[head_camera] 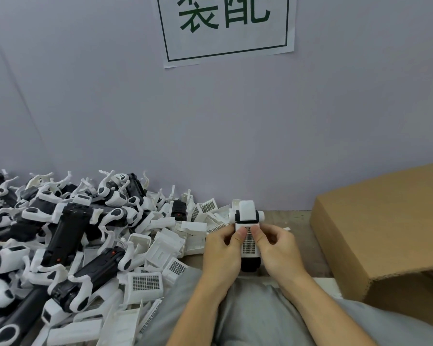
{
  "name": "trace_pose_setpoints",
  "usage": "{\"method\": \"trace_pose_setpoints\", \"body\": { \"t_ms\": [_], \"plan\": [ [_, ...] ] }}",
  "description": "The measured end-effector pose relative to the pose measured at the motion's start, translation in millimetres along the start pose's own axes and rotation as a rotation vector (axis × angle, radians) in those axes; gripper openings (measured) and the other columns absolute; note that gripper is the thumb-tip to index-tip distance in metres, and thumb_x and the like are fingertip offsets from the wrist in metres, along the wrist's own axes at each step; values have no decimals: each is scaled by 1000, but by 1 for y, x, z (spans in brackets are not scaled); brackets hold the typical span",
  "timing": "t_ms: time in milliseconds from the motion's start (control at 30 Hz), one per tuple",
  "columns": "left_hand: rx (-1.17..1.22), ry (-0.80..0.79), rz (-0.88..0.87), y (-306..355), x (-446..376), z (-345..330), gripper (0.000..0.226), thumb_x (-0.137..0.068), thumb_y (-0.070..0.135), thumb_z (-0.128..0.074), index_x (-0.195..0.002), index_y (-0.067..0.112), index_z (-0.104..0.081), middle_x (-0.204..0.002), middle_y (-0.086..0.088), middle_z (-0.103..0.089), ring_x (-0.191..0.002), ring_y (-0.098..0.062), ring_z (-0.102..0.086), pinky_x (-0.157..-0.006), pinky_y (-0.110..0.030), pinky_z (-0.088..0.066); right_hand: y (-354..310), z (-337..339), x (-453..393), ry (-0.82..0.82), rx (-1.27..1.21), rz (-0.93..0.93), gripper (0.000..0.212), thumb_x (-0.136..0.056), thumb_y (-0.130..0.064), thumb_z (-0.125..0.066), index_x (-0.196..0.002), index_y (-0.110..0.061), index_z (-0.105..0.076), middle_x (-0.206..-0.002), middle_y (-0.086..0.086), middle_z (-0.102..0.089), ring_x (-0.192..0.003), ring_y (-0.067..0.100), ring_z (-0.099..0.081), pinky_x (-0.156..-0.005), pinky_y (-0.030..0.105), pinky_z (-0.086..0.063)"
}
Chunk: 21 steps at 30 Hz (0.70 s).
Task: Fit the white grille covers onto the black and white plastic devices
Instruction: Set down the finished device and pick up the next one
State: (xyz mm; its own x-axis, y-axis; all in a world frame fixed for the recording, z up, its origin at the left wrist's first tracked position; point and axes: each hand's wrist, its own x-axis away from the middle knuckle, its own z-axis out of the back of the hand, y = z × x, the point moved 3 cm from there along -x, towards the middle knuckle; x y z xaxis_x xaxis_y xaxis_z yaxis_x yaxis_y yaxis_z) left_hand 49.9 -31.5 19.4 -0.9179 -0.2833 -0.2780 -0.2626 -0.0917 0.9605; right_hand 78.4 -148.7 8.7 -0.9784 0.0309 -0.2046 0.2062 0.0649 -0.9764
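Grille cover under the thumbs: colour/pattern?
White frame, fine dark square mesh; the grille cover sits on the black and white device. Head view, the only one.

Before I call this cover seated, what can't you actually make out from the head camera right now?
- Grille cover edges: both thumbs and the fingers hide its sides, so its latching is unreadable.
- Device lower black end: tucked between the left hand and right hand.
- Cardboard box contents: only its outside shows; the right frame edge cuts it.
- Parts pile: cut off at left and bottom.

Even, soft light, faint shadows; wide-angle warp at edges, maybe slightly soft w/ compression.
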Motion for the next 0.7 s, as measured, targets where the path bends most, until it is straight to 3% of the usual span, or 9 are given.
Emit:
{"method": "trace_pose_setpoints", "body": {
  "t_ms": [133,300,467,633,700],
  "plan": [
    [69,-33,24,0,1,-2,23,-101,14,-55,-97,5,-76,-92,-13,-77,-93,-28,-73,-83,-41,-57,0,-2,1,25,-72,4,20,-94,-26,-66,-101,-8,-73,-92,5,-77,-90,18,-73,-79,31,-59],
    [163,27,97,-5,-1,1,28,-102,23,-55,-97,5,-75,-93,-15,-77,-89,-26,-72,-83,-42,-57,1,-7,3,-142,-130,-70,25,-99,-23,-58,-95,-8,-78,-91,6,-78,-94,22,-74,-86,36,-58],
    [114,-25,126,-6,0,0,18,-100,12,-57,-102,12,-76,-96,-12,-77,-95,-27,-72,-84,-38,-58,1,-5,3,-95,8,-7,16,-98,-22,-62,-88,-25,-75,-89,-5,-78,-91,9,-71,-84,26,-56],
    [27,9,95,-3,1,2,20,-98,9,-60,-94,20,-76,-90,-5,-78,-91,-23,-73,-85,-39,-57,2,-3,1,-91,82,20,12,-98,-20,-62,-92,-23,-72,-89,-6,-76,-85,4,-71,-70,14,-52],
    [32,-3,80,-2,1,2,16,-97,12,-62,-97,19,-77,-92,-4,-78,-95,-24,-72,-88,-40,-56,1,-3,2,-79,56,22,15,-98,-21,-61,-90,-25,-72,-89,-6,-76,-87,4,-71,-75,18,-53]
  ]
}}
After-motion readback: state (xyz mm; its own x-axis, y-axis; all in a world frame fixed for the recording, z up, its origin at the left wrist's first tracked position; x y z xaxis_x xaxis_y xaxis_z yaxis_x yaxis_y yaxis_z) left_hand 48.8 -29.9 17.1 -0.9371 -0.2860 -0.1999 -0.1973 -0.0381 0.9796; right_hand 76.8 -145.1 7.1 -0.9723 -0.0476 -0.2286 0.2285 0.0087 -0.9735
